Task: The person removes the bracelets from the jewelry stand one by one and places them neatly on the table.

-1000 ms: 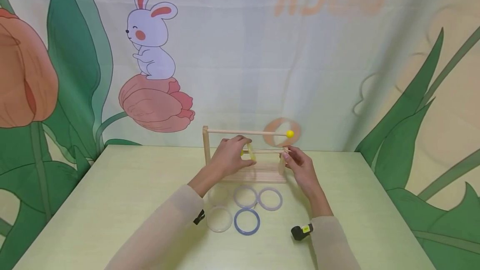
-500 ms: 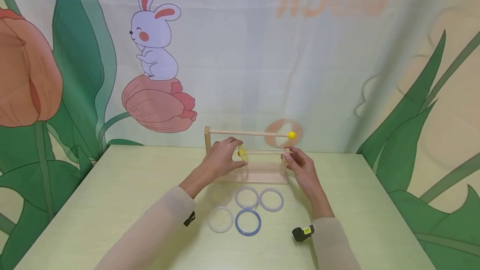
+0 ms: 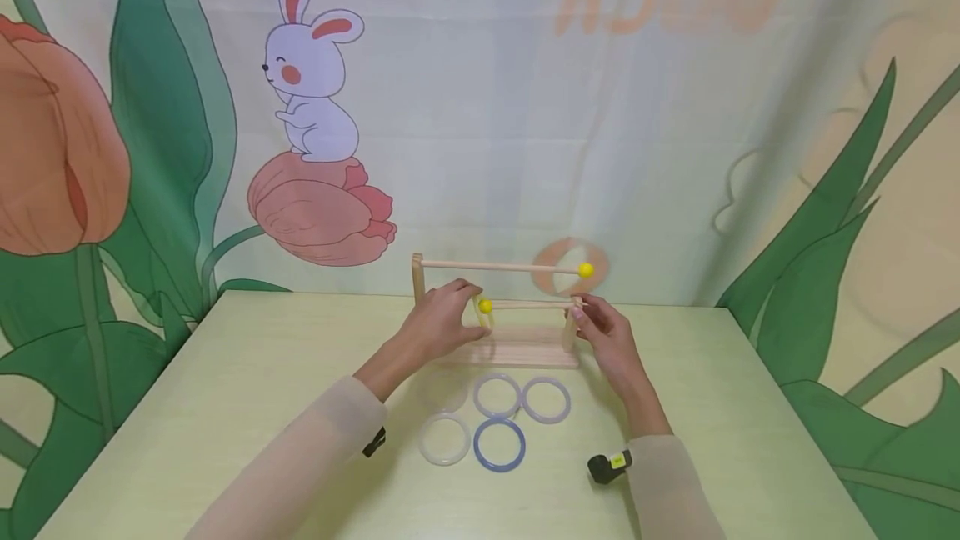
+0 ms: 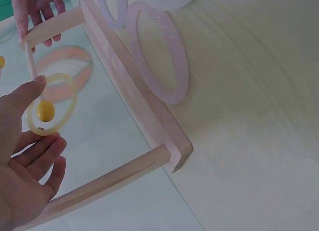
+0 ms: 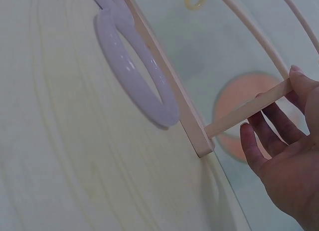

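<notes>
A small wooden rack with two thin rods stands at the table's far middle. The lower rod ends in a yellow ball. My left hand pinches a pale yellow ring between thumb and fingers. In the left wrist view the ring circles that ball. My right hand grips the rack's short right post, thumb on top and fingers behind it. The upper rod hangs bare, tipped by another yellow ball.
Several rings lie on the table in front of the rack: a clear one, a blue one and two lavender ones. A printed curtain hangs right behind the table's far edge.
My left hand has drawn the yellow ring leftward along the lower rod, out to its ball end. The right hand has stayed on the post.
</notes>
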A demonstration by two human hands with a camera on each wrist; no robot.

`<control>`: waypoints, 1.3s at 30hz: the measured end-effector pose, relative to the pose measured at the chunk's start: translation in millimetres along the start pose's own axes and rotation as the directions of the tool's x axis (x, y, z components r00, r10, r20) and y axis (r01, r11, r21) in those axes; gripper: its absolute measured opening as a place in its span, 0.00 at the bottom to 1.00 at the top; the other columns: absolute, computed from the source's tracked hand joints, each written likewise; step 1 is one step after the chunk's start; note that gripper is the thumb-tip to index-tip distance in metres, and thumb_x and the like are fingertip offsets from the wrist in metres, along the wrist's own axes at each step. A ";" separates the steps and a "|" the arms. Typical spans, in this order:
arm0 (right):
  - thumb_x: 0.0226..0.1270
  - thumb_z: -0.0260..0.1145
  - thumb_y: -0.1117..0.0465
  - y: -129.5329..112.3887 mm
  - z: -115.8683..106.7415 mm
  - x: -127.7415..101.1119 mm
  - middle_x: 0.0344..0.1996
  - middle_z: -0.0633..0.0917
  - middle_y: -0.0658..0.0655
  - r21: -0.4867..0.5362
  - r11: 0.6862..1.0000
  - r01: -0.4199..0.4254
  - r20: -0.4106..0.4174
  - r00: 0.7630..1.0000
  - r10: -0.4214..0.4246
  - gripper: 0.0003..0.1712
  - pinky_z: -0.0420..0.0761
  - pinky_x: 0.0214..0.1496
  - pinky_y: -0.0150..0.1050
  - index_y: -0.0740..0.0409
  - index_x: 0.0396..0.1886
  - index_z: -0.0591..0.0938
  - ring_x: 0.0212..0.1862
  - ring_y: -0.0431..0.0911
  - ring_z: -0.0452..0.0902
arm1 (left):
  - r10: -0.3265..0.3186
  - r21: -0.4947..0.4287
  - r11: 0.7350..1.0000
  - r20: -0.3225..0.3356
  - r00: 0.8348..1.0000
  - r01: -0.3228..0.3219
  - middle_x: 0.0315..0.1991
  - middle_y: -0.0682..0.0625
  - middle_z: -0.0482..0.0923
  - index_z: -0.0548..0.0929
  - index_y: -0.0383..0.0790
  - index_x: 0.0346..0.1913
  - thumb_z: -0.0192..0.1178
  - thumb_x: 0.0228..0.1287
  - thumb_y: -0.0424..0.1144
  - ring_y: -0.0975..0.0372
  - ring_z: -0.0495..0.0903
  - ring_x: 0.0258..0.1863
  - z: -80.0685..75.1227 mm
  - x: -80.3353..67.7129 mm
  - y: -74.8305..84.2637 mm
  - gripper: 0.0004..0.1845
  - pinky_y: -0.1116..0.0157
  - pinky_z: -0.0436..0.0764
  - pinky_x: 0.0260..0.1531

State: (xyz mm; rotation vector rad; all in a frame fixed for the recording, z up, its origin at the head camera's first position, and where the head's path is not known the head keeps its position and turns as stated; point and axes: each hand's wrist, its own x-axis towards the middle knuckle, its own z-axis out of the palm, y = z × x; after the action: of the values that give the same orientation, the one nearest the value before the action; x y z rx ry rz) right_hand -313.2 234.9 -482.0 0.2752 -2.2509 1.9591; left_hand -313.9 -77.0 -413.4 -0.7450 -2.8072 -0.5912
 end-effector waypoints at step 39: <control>0.81 0.64 0.48 1.6 -2.2 1.2 0.61 0.84 0.67 -0.033 0.999 -0.010 -0.001 1.000 0.010 0.31 0.85 0.62 0.47 0.61 0.74 0.75 0.61 0.57 0.80 | 0.172 -0.145 0.977 0.084 0.981 -0.159 0.63 0.49 0.82 0.82 0.39 0.68 0.77 0.62 0.55 0.54 0.83 0.61 -5.3 -60.2 31.9 0.36 0.56 0.82 0.63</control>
State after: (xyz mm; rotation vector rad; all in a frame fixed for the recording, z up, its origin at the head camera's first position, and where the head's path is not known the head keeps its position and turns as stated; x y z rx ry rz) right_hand -314.8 237.2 -483.0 0.2592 -2.2864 1.9242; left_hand -245.7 -80.2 -414.1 -1.0494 -2.7736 -0.7441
